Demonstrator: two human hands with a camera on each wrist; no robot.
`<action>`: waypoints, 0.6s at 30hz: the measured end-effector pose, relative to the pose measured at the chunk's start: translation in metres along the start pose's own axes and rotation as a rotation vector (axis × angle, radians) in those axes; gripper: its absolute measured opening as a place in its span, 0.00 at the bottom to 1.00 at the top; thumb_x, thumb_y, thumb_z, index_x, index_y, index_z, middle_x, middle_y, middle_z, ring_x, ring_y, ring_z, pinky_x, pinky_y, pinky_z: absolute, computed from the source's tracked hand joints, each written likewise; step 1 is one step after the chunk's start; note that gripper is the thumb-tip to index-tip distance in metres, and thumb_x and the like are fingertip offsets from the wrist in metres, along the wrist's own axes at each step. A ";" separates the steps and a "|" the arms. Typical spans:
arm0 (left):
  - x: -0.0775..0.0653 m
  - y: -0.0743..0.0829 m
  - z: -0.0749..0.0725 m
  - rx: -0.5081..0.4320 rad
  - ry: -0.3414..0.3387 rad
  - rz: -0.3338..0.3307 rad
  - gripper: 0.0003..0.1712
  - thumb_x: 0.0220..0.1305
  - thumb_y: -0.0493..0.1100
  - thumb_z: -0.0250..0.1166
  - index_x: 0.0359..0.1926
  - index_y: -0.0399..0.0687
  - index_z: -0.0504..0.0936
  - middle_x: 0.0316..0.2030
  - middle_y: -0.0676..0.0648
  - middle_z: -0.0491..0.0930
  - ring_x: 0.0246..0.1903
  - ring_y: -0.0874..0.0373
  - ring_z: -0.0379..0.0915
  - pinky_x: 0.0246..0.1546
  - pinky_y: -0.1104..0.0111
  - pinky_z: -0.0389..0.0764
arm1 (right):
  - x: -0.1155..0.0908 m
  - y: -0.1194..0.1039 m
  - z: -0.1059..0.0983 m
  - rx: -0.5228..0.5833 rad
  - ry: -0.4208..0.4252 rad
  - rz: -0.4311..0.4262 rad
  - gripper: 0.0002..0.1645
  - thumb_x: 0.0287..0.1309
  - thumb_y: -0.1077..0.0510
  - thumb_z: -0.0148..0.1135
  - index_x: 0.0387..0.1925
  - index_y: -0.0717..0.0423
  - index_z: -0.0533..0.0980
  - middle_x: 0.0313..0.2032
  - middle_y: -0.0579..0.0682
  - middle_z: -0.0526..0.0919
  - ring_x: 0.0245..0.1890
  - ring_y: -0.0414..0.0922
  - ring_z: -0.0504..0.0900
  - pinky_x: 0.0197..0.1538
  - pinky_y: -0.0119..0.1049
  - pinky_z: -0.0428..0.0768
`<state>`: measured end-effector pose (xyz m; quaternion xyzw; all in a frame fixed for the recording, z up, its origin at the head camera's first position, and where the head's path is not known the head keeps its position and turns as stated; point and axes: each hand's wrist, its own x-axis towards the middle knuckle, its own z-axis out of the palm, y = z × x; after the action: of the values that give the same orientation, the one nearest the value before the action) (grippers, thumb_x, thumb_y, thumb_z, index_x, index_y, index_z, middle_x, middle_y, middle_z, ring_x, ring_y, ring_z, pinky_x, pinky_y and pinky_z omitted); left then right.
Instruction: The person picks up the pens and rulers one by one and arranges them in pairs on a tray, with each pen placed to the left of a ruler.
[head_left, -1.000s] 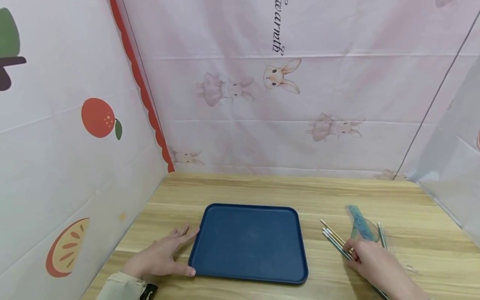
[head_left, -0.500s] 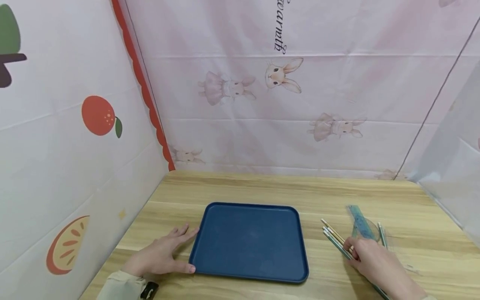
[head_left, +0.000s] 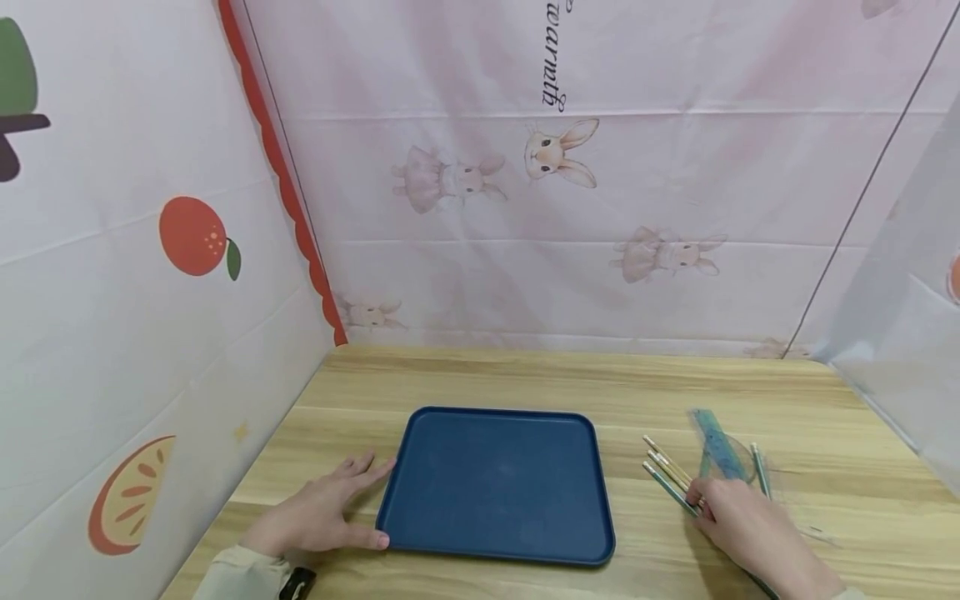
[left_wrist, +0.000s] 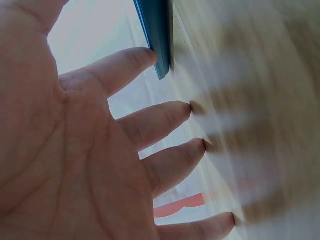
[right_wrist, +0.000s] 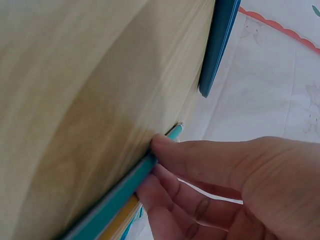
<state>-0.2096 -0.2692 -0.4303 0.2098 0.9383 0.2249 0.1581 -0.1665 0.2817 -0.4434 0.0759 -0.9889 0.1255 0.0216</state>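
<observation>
My right hand [head_left: 753, 529] pinches a green pencil [right_wrist: 115, 200] between thumb and fingertips, low over the table. Yellow pencils [head_left: 670, 463] lie right alongside it, their far ends fanned a little apart. Just beyond the hand are a blue-green see-through ruler [head_left: 718, 446], a clear round-edged piece under it, and another green pencil [head_left: 761, 471]. My left hand [head_left: 318, 512] is spread at the left side of a dark blue tray [head_left: 498, 492]. Its thumb and index finger touch the tray's edge, while the other fingertips rest on the table in the left wrist view.
The wood-patterned table [head_left: 525, 375] meets a printed cloth wall [head_left: 480, 283] at the back. Cloth walls also stand at left and right. A faint clear item [head_left: 817, 533] lies right of the right hand.
The green pencil's far end has separated slightly from the neighbouring pencils in the right hand's bundle. The left hand and the tray have stayed in place.
</observation>
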 end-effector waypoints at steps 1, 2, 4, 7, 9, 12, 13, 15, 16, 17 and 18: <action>0.000 0.000 0.000 0.003 0.002 0.000 0.62 0.59 0.70 0.77 0.85 0.53 0.60 0.82 0.25 0.53 0.79 0.17 0.47 0.64 0.16 0.57 | 0.000 0.000 0.000 -0.001 -0.005 0.004 0.10 0.56 0.63 0.79 0.38 0.48 0.86 0.21 0.35 0.76 0.24 0.37 0.70 0.25 0.34 0.70; 0.000 0.000 0.000 0.004 0.004 0.000 0.62 0.59 0.70 0.77 0.85 0.53 0.60 0.82 0.25 0.53 0.79 0.17 0.47 0.64 0.15 0.57 | -0.001 0.000 0.000 -0.004 -0.008 0.007 0.10 0.56 0.63 0.78 0.39 0.48 0.87 0.21 0.35 0.76 0.23 0.37 0.70 0.25 0.35 0.70; 0.000 0.000 0.001 0.003 0.006 0.002 0.62 0.59 0.70 0.77 0.85 0.53 0.60 0.82 0.24 0.53 0.79 0.17 0.47 0.64 0.15 0.57 | -0.001 0.000 0.000 -0.015 -0.013 0.003 0.10 0.56 0.63 0.78 0.38 0.48 0.87 0.22 0.36 0.78 0.24 0.37 0.71 0.25 0.36 0.71; 0.000 -0.001 0.001 0.002 0.008 0.007 0.62 0.59 0.70 0.77 0.85 0.53 0.60 0.82 0.24 0.54 0.79 0.17 0.47 0.63 0.15 0.57 | 0.000 -0.001 -0.001 -0.022 -0.018 0.002 0.10 0.56 0.64 0.77 0.38 0.49 0.87 0.23 0.36 0.78 0.24 0.38 0.71 0.26 0.38 0.72; -0.001 -0.001 0.001 0.000 0.007 0.010 0.62 0.59 0.71 0.77 0.85 0.54 0.60 0.82 0.25 0.54 0.79 0.17 0.47 0.64 0.15 0.57 | 0.000 -0.001 -0.001 -0.030 -0.019 0.002 0.10 0.56 0.65 0.76 0.37 0.49 0.87 0.23 0.37 0.78 0.24 0.39 0.71 0.25 0.39 0.72; 0.000 -0.002 0.001 0.004 0.008 0.012 0.62 0.59 0.71 0.77 0.85 0.54 0.60 0.82 0.25 0.54 0.79 0.17 0.47 0.63 0.15 0.57 | 0.000 -0.002 -0.001 -0.045 -0.018 0.002 0.10 0.56 0.65 0.75 0.37 0.48 0.86 0.23 0.37 0.76 0.23 0.39 0.70 0.25 0.39 0.70; 0.000 -0.002 0.001 0.004 0.007 0.011 0.62 0.59 0.71 0.77 0.85 0.54 0.60 0.82 0.25 0.54 0.79 0.17 0.47 0.63 0.14 0.57 | 0.000 -0.002 -0.001 -0.046 -0.018 0.001 0.10 0.56 0.64 0.75 0.37 0.48 0.86 0.23 0.37 0.76 0.23 0.39 0.70 0.25 0.38 0.70; -0.001 -0.002 0.001 0.005 0.008 0.010 0.62 0.59 0.71 0.77 0.85 0.54 0.60 0.82 0.25 0.54 0.79 0.17 0.47 0.63 0.15 0.57 | 0.000 -0.004 -0.002 -0.043 -0.024 0.007 0.09 0.56 0.63 0.75 0.37 0.47 0.85 0.23 0.37 0.75 0.23 0.39 0.70 0.24 0.36 0.68; -0.001 -0.002 0.001 0.004 0.007 0.011 0.62 0.59 0.71 0.77 0.85 0.54 0.60 0.82 0.25 0.54 0.79 0.17 0.47 0.63 0.15 0.57 | 0.000 -0.005 -0.003 -0.038 -0.026 0.011 0.09 0.56 0.62 0.76 0.37 0.47 0.84 0.22 0.37 0.74 0.22 0.38 0.69 0.24 0.35 0.67; -0.001 -0.002 0.001 0.003 0.007 0.011 0.62 0.59 0.71 0.77 0.85 0.54 0.61 0.82 0.25 0.54 0.79 0.17 0.47 0.63 0.15 0.57 | 0.001 -0.006 -0.004 -0.029 -0.025 0.013 0.09 0.56 0.62 0.76 0.37 0.47 0.84 0.22 0.37 0.74 0.22 0.38 0.69 0.23 0.34 0.66; -0.001 -0.002 0.000 0.002 0.007 0.012 0.62 0.59 0.70 0.77 0.85 0.54 0.61 0.82 0.25 0.54 0.79 0.17 0.47 0.64 0.15 0.58 | 0.001 -0.008 -0.005 -0.020 -0.026 0.015 0.09 0.57 0.61 0.76 0.38 0.47 0.84 0.22 0.37 0.74 0.21 0.38 0.69 0.23 0.34 0.66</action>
<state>-0.2092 -0.2716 -0.4315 0.2147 0.9378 0.2256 0.1533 -0.1666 0.2754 -0.4363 0.0700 -0.9909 0.1149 0.0084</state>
